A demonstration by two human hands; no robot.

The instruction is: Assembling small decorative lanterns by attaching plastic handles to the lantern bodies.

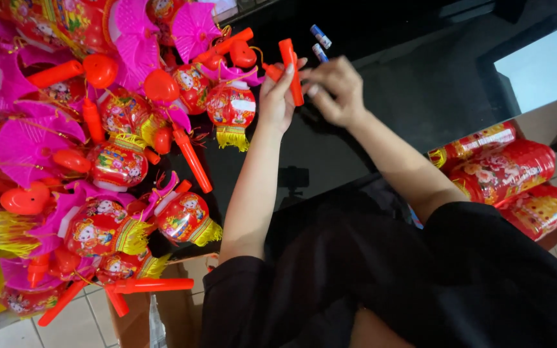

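My left hand (277, 96) grips a red plastic handle stick (290, 61), held upright over the black table (420, 90). My right hand (333, 87) is close beside it, fingers pinched at the stick's side; whether it holds something small I cannot tell. Two small blue and white batteries (320, 44) lie on the table just beyond the hands. A red toy lantern with a yellow fringe (232, 109) lies right next to my left hand.
A big heap of red toy lanterns with pink fans and red sticks (98, 148) covers the left part of the table. Stacked red lanterns (507, 177) fill a box at the right. Tiled floor (85, 322) shows below left.
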